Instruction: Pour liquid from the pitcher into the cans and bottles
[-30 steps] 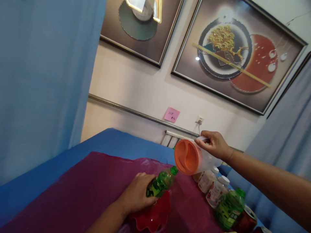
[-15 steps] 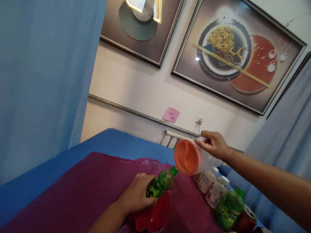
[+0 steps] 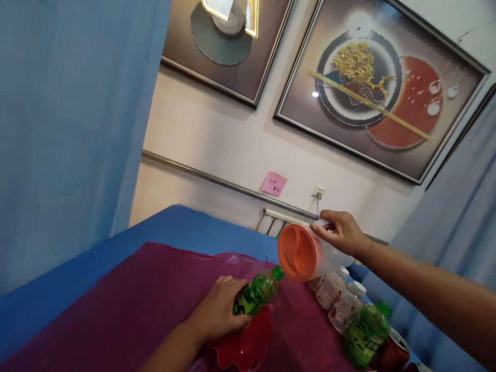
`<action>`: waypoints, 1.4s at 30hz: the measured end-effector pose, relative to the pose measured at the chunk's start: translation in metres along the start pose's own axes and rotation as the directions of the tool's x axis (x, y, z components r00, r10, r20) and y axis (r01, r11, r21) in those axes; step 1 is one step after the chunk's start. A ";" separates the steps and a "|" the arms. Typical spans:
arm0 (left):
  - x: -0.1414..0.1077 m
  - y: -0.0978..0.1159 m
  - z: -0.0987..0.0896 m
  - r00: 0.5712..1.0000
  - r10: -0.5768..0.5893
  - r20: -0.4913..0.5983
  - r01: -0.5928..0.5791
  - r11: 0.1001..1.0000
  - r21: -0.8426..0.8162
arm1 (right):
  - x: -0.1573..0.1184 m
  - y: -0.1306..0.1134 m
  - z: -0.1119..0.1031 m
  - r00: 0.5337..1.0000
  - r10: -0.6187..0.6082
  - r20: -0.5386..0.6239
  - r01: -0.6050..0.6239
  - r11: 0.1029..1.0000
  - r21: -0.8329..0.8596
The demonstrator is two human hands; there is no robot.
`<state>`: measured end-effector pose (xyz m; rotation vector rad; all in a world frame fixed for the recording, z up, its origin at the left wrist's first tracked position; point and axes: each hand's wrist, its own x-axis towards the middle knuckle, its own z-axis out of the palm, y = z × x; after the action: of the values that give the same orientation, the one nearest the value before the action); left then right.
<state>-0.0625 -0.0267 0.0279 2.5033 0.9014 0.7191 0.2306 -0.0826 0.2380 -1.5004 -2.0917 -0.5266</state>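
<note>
My left hand [image 3: 220, 310] is wrapped around a green plastic bottle [image 3: 256, 294], which leans up and to the right. A red bowl with a wavy rim [image 3: 242, 346] sits below that bottle. In my right hand [image 3: 341, 232] is the handle of a clear pitcher with an orange lid [image 3: 299, 252]. The pitcher is tipped on its side, its lid facing left and down toward the bottle's green neck. Whether liquid passes between them I cannot tell. The lid's edge lies close to the bottle top.
Along the right stand bottles with white caps [image 3: 346, 310], a larger green bottle [image 3: 366, 336] and a dark red can [image 3: 393, 351]. A maroon cloth [image 3: 127, 299] covers part of the blue table [image 3: 186, 222]. Blue curtains [image 3: 77, 113] hang at both sides.
</note>
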 end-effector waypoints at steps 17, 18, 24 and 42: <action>0.000 0.003 -0.003 1.000 -0.002 0.008 0.002 1.000 -0.009 | -0.001 -0.002 -0.001 1.000 -0.015 0.015 0.015 1.000 -0.015; 0.000 0.003 -0.003 1.000 0.000 0.007 0.000 1.000 -0.011 | -0.001 -0.002 -0.001 1.000 -0.016 0.016 0.016 1.000 -0.015; 0.000 0.005 -0.005 1.000 -0.014 0.027 0.014 1.000 -0.001 | -0.001 -0.002 -0.002 1.000 -0.018 0.012 0.019 1.000 -0.023; 0.000 0.005 -0.005 1.000 -0.009 0.018 0.009 1.000 -0.004 | 0.000 -0.002 -0.004 1.000 -0.020 0.005 0.020 0.999 -0.033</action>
<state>-0.0627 -0.0300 0.0342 2.4969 0.9039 0.6939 0.2290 -0.0857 0.2417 -1.5014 -2.1136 -0.5685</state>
